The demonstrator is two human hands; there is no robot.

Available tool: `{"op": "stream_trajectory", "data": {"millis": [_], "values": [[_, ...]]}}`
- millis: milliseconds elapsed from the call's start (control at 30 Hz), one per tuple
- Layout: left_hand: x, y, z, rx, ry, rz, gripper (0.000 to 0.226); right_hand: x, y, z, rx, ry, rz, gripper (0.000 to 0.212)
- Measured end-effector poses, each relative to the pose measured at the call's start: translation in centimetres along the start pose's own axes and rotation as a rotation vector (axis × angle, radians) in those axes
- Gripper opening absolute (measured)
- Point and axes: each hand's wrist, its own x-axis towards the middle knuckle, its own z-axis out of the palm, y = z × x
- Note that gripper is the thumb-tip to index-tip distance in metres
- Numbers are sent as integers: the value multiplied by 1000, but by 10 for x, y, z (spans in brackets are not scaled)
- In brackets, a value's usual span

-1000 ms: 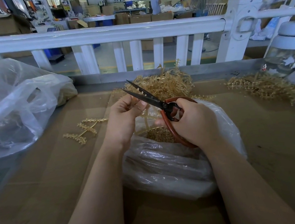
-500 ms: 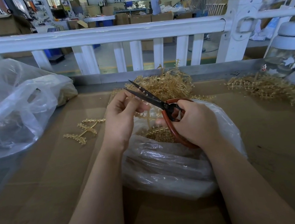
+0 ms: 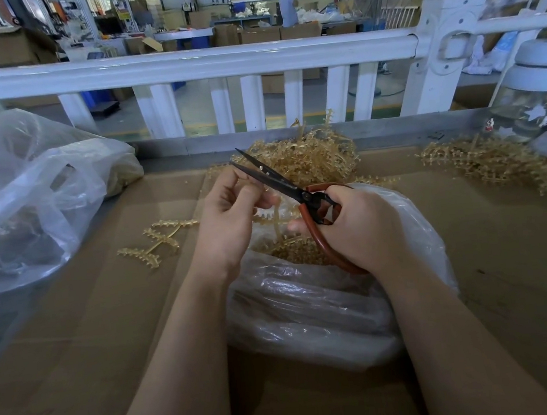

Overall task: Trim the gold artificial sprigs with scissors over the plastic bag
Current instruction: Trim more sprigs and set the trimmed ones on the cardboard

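Head view: the right hand [image 3: 363,227] holds the scissors [image 3: 297,192] by their red handles, fingers curled through the loops, blades slightly parted and pointing up-left. The left hand [image 3: 232,218] pinches a gold sprig [image 3: 271,216] just beside the blades, its grip closed on the stem; the sprig hangs down over the open bag [image 3: 311,308], which holds gold trimmings. More sprigs lie in a pile [image 3: 304,161] behind the hands, another heap [image 3: 499,164] at right, and one loose piece [image 3: 156,237] on the cardboard surface [image 3: 75,332] at left.
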Motion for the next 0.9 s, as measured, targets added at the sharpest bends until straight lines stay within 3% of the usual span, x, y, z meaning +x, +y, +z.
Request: {"op": "stream_trajectory", "data": {"millis": [200,733,900], "values": [[0,1,-1,17,-24,16,22,1,1,0,17,0,8,68],[3,-3,-2,-16,20,54,12,1,0,-1,83,-55,28,81],[3,-3,-4,11,4,61,14,1,0,-1,130,-102,37,64]]}}
